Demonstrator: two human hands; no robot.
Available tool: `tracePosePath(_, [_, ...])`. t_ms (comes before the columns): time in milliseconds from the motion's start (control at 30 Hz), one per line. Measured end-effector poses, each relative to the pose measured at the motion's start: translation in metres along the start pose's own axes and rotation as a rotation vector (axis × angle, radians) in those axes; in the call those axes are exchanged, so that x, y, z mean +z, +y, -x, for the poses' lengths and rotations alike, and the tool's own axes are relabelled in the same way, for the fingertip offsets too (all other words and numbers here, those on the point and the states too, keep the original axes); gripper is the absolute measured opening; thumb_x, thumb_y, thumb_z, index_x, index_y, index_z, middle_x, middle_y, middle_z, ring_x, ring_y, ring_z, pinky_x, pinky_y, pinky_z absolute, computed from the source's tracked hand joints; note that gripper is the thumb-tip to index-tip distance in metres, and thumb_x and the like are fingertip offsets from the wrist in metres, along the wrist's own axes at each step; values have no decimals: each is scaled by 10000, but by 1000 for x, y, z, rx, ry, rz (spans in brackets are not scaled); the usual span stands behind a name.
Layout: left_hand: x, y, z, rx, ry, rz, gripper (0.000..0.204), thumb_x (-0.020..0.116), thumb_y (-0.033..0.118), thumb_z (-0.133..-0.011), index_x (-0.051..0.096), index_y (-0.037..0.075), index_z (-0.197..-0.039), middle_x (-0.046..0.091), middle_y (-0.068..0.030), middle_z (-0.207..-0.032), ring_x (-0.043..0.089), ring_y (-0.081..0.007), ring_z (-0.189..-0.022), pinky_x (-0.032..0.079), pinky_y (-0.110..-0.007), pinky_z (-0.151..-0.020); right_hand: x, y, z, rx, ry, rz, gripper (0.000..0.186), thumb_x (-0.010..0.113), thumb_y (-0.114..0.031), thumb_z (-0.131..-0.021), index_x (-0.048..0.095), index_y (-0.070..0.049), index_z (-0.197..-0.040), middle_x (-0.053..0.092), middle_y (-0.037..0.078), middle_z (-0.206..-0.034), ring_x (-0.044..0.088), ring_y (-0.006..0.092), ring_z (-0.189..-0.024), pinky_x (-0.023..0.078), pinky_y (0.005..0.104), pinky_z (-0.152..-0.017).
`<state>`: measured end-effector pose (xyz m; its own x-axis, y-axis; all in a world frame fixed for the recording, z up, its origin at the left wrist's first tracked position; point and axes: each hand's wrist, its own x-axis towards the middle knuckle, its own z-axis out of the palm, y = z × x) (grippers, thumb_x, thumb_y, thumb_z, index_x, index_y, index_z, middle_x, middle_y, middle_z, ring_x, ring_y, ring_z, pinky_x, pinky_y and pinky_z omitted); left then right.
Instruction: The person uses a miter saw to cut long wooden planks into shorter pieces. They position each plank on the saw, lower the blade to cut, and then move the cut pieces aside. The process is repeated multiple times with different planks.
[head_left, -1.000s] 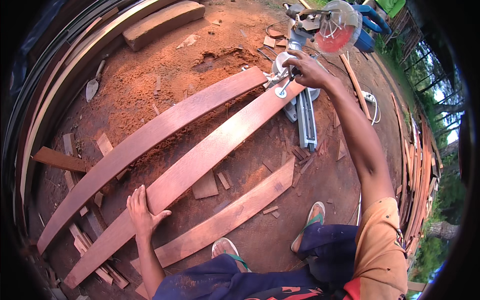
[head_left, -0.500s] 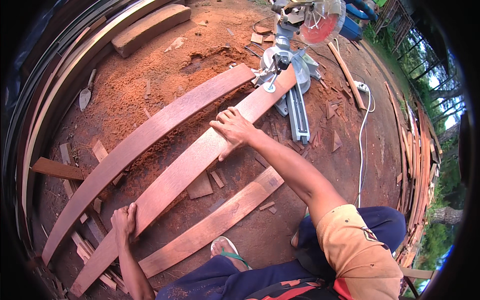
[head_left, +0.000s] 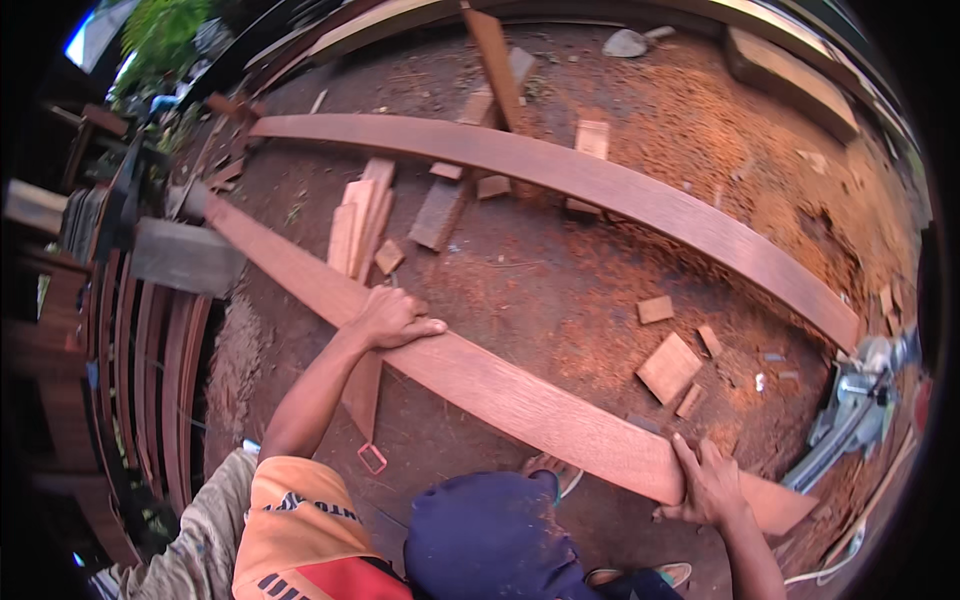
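Note:
Both my hands are closed on a long reddish-brown wooden board (head_left: pixel 520 390), which runs slantwise from the far left to the near right. My left hand (head_left: pixel 395 318) grips it around its middle, with the thumb along the top. Close to its angled right end, my right hand (head_left: pixel 705 485) wraps over the edge, fingers partly hidden beneath. A second, curved board (head_left: pixel 560 165) lies beyond, roughly along the same line. The mitre saw (head_left: pixel 860 400) stands at the right, partly cut off, apart from the held board's end.
Short offcuts (head_left: pixel 668 368) and thin strips (head_left: pixel 350 225) lie on the dirt ground among orange sawdust (head_left: pixel 690 130). A grey block (head_left: pixel 185 255) sits by the held board's far end. Stacked planks (head_left: pixel 150 380) line the left, with patterned fabric (head_left: pixel 200 530) below. A trowel (head_left: pixel 625 43) lies at the back.
My view has swung left. The board's near end is out from the saw table. My right hand now grips close to that end, and my left hand holds the board's middle.

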<state>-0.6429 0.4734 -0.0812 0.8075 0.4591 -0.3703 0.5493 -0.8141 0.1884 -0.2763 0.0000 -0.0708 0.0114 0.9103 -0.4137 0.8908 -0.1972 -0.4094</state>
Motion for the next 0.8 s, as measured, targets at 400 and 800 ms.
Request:
tracePosePath(400, [95, -71, 35, 35, 13, 175, 692, 602, 709, -863, 692, 43, -702, 646, -221, -683, 647, -429, -687, 454, -542, -689, 68, -37, -2, -4, -91, -47, 1062, 852, -420, -631, 365, -113, -1524, 580, 139, -1145, 643, 306, -1061, 569, 501, -814])
tracePosePath(800, [126, 22, -110, 229, 345, 170, 598, 567, 596, -937, 694, 17, -857, 701, -236, -877, 691, -369, -814, 472, -505, -671, 139, -59, -26, -53, 434, 59, 1036, 892, -275, -561, 442, -106, -1478, 537, 111, -1114, 571, 281, -1039, 410, 460, -866])
